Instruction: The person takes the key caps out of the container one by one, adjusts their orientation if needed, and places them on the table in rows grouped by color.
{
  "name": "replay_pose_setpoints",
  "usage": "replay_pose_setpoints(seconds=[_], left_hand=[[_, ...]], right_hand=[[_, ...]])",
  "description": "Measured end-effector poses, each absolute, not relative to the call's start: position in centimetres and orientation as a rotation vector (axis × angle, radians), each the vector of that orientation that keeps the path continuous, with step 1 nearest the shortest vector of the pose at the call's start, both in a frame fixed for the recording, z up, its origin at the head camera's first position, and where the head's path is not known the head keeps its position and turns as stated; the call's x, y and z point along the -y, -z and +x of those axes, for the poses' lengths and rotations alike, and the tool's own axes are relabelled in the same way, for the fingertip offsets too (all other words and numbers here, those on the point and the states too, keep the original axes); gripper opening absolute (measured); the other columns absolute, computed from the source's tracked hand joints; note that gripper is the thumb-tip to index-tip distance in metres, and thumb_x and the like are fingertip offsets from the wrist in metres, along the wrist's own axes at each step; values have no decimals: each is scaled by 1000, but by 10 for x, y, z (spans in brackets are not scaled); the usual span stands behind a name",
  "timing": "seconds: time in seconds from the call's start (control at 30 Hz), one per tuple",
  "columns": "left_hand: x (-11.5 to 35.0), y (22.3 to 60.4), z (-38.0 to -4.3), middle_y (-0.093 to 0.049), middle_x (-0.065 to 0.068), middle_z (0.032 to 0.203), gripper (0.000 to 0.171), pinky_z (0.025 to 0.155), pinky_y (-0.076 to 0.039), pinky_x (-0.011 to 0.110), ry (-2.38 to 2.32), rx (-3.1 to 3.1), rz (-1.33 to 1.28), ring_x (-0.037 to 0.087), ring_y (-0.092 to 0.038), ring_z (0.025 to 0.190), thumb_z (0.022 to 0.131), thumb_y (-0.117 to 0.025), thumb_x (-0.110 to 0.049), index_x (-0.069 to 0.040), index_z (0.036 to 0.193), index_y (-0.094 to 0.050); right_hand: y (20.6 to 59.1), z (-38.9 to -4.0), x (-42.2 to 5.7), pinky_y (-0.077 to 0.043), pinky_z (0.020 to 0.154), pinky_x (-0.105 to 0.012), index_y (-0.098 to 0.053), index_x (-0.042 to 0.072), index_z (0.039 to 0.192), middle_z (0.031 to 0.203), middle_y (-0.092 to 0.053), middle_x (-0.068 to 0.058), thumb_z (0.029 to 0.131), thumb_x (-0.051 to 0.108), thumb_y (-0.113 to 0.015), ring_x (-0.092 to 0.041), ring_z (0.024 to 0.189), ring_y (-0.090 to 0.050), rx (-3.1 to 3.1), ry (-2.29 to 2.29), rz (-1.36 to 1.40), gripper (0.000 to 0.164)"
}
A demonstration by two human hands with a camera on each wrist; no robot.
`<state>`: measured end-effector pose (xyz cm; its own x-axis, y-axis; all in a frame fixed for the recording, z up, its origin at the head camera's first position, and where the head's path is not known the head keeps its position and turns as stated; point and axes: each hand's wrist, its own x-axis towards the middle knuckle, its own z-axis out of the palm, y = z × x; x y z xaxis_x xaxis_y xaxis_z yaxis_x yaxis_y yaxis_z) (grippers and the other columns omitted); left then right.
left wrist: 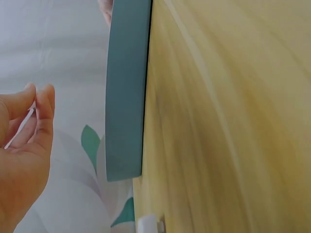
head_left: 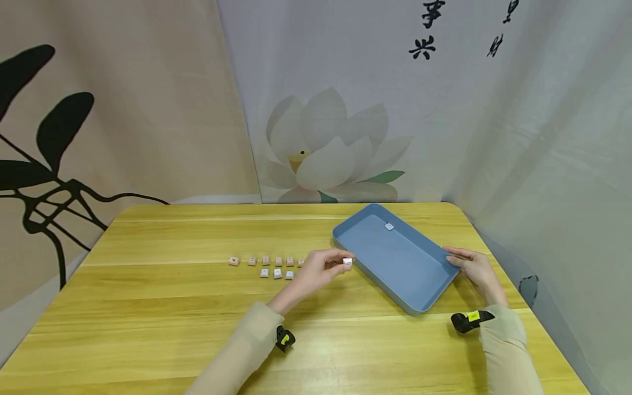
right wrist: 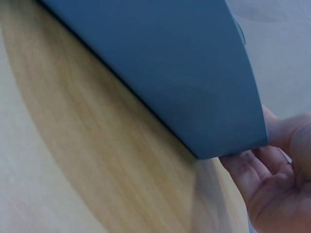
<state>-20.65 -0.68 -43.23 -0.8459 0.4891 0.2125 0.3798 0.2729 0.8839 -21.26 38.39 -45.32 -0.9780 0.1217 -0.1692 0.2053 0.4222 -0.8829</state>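
My left hand (head_left: 320, 269) pinches a small white keycap (head_left: 348, 261) between thumb and fingertips, held up beside the left long side of a blue-grey tray (head_left: 395, 253). In the left wrist view, the fingers of my left hand (left wrist: 29, 145) close together near the tray's side wall (left wrist: 127, 92). At the tray's right end, my right hand (head_left: 475, 270) grips the rim, thumb at the top edge and fingers against the outside. The right wrist view shows that same hand (right wrist: 277, 179) at the tray's corner (right wrist: 223, 131). One white keycap (head_left: 389, 226) lies inside, near the far wall.
Left of the tray, several pinkish keycaps (head_left: 265, 260) form a row on the wooden table (head_left: 163, 307). Three white keycaps (head_left: 277, 273) line up in front of them. A printed curtain (head_left: 345, 109) hangs behind the table's far edge.
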Motion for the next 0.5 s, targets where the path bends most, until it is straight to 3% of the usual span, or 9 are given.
replay_pose_setpoints(seconds=[0.17, 0.5], left_hand=[[17, 432, -204, -72, 9, 102, 30, 69, -54, 18, -1606, -2517, 801, 18, -66, 85, 90, -65, -12, -6, 119, -66], [33, 434, -201, -72, 9, 100, 19, 70, -54, 20, -1730, -2503, 685, 18, -66, 84, 90, -65, -15, -12, 108, -66]], right_hand=[[453, -216, -385, -37, 49, -25, -49, 5, 138, 106, -50, 28, 95, 26, -59, -6, 57, -36, -2589, 1607, 302, 49], [453, -221, -386, -36, 49, -25, -50, 5, 137, 101, -49, 32, 95, 25, -59, -4, 55, -36, -2570, 1624, 281, 48]])
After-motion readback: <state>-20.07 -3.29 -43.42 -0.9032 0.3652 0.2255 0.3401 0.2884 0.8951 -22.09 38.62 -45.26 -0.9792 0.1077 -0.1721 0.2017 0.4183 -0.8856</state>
